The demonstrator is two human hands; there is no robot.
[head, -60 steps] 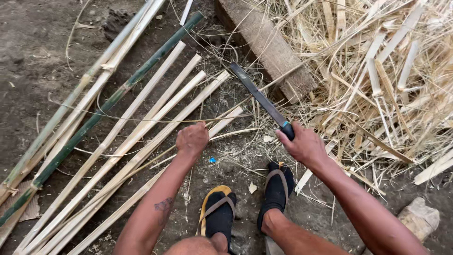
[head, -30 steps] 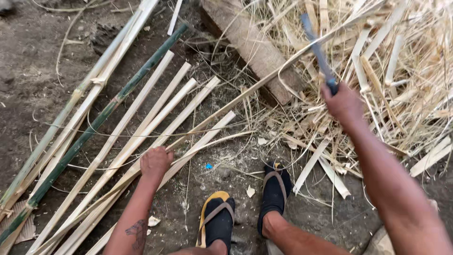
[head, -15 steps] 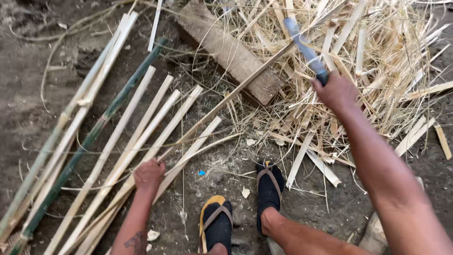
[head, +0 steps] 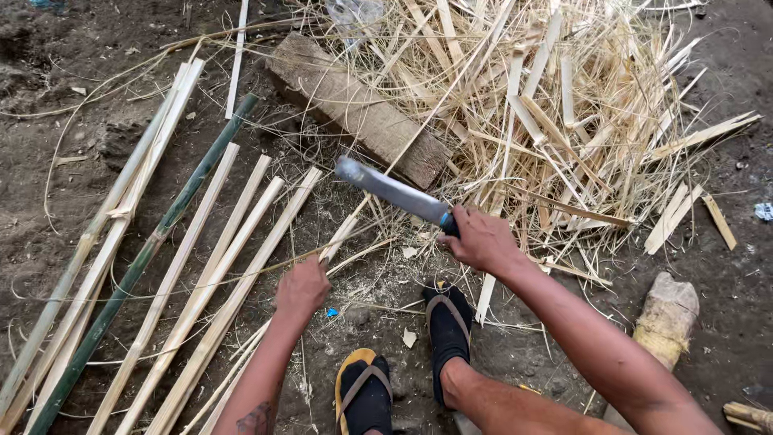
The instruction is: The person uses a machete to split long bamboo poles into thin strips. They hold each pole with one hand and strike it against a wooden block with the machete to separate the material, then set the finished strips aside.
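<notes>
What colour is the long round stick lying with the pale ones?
Dark green bamboo pole, seen in the head view.

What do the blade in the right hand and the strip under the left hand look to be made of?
The machete blade in the right hand looks like dull grey metal, flat with a faint sheen. The strip held by the left hand looks like split bamboo: pale, matt and fibrous, like the bamboo slats beside it.

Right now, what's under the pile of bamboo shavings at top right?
The far end of the wooden block runs under the pile of bamboo shavings. Bare dirt ground shows at its edges. What lies beneath the middle is covered by shavings and cannot be seen.
</notes>
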